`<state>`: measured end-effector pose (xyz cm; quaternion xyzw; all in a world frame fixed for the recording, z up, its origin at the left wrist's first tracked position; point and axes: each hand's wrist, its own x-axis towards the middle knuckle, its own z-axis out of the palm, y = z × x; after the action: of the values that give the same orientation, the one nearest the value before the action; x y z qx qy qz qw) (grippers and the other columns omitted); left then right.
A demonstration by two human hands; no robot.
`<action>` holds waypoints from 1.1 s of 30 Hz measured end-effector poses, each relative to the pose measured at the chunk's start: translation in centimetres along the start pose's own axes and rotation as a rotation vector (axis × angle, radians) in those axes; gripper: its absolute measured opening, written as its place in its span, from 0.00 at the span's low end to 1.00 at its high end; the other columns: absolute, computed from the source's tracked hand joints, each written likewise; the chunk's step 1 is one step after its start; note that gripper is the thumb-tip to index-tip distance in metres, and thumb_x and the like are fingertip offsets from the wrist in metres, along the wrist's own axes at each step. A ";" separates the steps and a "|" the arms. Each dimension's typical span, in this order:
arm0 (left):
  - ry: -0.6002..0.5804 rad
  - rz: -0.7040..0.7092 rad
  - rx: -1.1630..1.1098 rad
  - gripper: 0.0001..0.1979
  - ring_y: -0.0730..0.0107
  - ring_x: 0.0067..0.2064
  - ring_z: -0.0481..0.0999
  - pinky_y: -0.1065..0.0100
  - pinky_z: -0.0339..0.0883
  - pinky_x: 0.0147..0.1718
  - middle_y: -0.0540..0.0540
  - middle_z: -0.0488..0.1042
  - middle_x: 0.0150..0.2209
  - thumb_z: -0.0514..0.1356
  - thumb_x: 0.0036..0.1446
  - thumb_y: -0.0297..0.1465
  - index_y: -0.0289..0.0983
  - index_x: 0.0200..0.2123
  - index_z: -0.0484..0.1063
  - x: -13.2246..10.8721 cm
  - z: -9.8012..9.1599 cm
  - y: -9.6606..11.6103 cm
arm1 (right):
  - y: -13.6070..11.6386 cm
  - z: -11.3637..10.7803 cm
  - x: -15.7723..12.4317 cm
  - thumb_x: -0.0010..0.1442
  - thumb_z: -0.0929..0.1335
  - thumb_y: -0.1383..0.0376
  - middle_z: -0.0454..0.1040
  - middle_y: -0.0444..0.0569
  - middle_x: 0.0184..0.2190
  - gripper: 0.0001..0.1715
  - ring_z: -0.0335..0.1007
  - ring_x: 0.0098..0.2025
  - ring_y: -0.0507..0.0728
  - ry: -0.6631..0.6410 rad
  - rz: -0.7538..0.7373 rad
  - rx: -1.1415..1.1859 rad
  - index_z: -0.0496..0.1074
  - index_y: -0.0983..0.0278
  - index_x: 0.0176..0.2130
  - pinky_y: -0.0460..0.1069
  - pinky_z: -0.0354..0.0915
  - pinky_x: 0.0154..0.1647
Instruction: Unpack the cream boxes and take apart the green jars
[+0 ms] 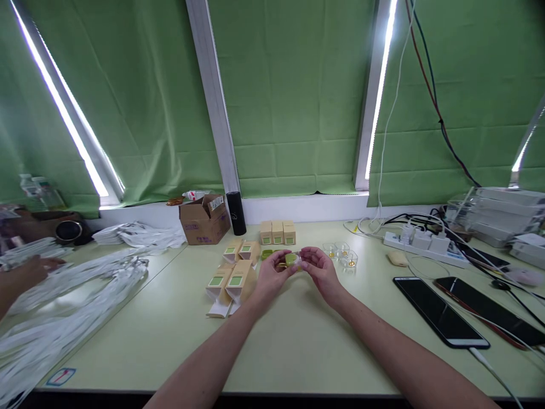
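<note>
In the head view, my left hand is closed round a small rounded green piece above the middle of the table. My right hand pinches the right side of what looks like a small clear cup at that piece; its exact outline is hard to make out. Another green item lies just behind my left fingers, partly hidden. To the right of my right hand stand several small clear cups with gold-coloured spots inside. Left of my left hand are several cream boxes with green labels, the front ones with flaps open.
Three more cream boxes stand behind my hands, near a cardboard box and a black cylinder. White straps cover the left, where another person's hand reaches in. Phones and a power strip lie right.
</note>
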<state>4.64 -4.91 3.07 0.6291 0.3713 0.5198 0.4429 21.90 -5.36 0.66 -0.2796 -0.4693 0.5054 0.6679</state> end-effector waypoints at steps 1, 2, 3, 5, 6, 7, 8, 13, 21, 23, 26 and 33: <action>0.012 0.020 -0.004 0.26 0.59 0.45 0.82 0.58 0.78 0.46 0.40 0.81 0.47 0.76 0.47 0.38 0.38 0.49 0.77 0.0 0.0 0.0 | 0.0 -0.1 0.0 0.47 0.81 0.58 0.79 0.50 0.44 0.26 0.75 0.50 0.61 -0.005 -0.016 -0.017 0.75 0.59 0.44 0.56 0.72 0.53; 0.022 0.044 -0.003 0.26 0.59 0.45 0.82 0.57 0.78 0.48 0.41 0.82 0.46 0.76 0.47 0.34 0.39 0.49 0.77 0.1 0.0 0.0 | 0.0 -0.1 0.0 0.48 0.80 0.59 0.79 0.51 0.45 0.25 0.74 0.51 0.62 -0.010 -0.034 -0.044 0.75 0.59 0.45 0.56 0.73 0.52; 0.033 0.070 0.003 0.25 0.59 0.46 0.82 0.56 0.78 0.49 0.42 0.82 0.47 0.76 0.46 0.31 0.39 0.49 0.77 0.1 0.0 0.0 | 0.0 -0.1 0.0 0.49 0.79 0.60 0.78 0.51 0.46 0.23 0.73 0.51 0.62 -0.015 -0.054 -0.083 0.74 0.59 0.45 0.56 0.73 0.51; 0.064 0.118 0.029 0.24 0.59 0.48 0.82 0.56 0.77 0.51 0.42 0.81 0.50 0.74 0.46 0.26 0.39 0.49 0.77 0.1 0.1 -0.1 | 0.0 0.0 -0.2 0.51 0.76 0.63 0.76 0.51 0.48 0.22 0.72 0.53 0.63 -0.025 -0.107 -0.196 0.73 0.58 0.46 0.56 0.75 0.48; 0.081 0.138 0.048 0.24 0.59 0.49 0.82 0.56 0.76 0.52 0.42 0.80 0.51 0.73 0.46 0.24 0.40 0.49 0.77 0.0 0.1 -0.2 | 0.0 0.1 -0.4 0.51 0.75 0.65 0.75 0.51 0.49 0.22 0.71 0.54 0.63 -0.027 -0.142 -0.268 0.72 0.58 0.47 0.56 0.75 0.48; 0.094 0.153 0.066 0.24 0.59 0.50 0.81 0.57 0.76 0.52 0.42 0.80 0.52 0.72 0.46 0.23 0.40 0.49 0.78 0.0 0.2 -0.2 | 0.0 0.2 -0.6 0.52 0.73 0.67 0.74 0.51 0.50 0.24 0.71 0.54 0.63 -0.029 -0.184 -0.348 0.72 0.57 0.49 0.57 0.75 0.48; 0.103 0.167 0.086 0.25 0.59 0.51 0.81 0.57 0.76 0.52 0.42 0.79 0.53 0.72 0.47 0.23 0.40 0.50 0.78 -0.1 0.2 -0.3 | -0.1 0.4 -0.8 0.52 0.72 0.68 0.73 0.51 0.52 0.26 0.70 0.55 0.63 -0.032 -0.231 -0.431 0.71 0.56 0.51 0.58 0.75 0.49; 0.111 0.226 0.195 0.25 0.61 0.50 0.79 0.59 0.74 0.51 0.43 0.78 0.52 0.72 0.48 0.24 0.41 0.51 0.77 -0.6 0.4 -0.6 | -0.4 0.9 -1.5 0.57 0.68 0.73 0.71 0.54 0.59 0.34 0.67 0.59 0.65 -0.107 -0.508 -0.750 0.66 0.55 0.60 0.61 0.74 0.52; 0.105 0.211 0.232 0.23 0.61 0.48 0.79 0.58 0.74 0.50 0.43 0.78 0.49 0.73 0.49 0.27 0.41 0.49 0.78 -0.6 0.4 -0.2 | 0.1 0.5 -1.2 0.58 0.68 0.72 0.74 0.54 0.54 0.30 0.73 0.52 0.63 -0.094 -0.474 -0.741 0.67 0.56 0.59 0.62 0.75 0.52; 0.105 0.206 0.223 0.21 0.61 0.47 0.79 0.58 0.75 0.49 0.42 0.78 0.49 0.73 0.50 0.27 0.41 0.49 0.78 -0.5 0.4 -0.3 | 0.3 0.4 -1.1 0.58 0.69 0.71 0.75 0.54 0.54 0.30 0.74 0.52 0.63 -0.093 -0.455 -0.723 0.67 0.57 0.59 0.62 0.75 0.54; 0.127 0.190 0.213 0.20 0.62 0.46 0.80 0.59 0.76 0.48 0.42 0.79 0.48 0.72 0.50 0.26 0.40 0.48 0.78 -0.5 0.4 -0.5 | 0.5 0.3 -1.0 0.60 0.69 0.69 0.75 0.54 0.54 0.28 0.74 0.53 0.63 -0.105 -0.444 -0.716 0.68 0.57 0.59 0.62 0.75 0.55; 0.079 0.238 0.283 0.15 0.60 0.47 0.81 0.59 0.78 0.46 0.41 0.81 0.48 0.69 0.57 0.30 0.40 0.48 0.81 -0.5 0.2 -0.4 | 0.6 0.2 -0.7 0.58 0.71 0.67 0.77 0.54 0.53 0.28 0.76 0.53 0.63 -0.099 -0.361 -0.713 0.69 0.58 0.58 0.61 0.76 0.54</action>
<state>4.74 -5.23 2.51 0.7036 0.3808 0.5356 0.2703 21.46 -5.88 -0.02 -0.3824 -0.6885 0.1983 0.5835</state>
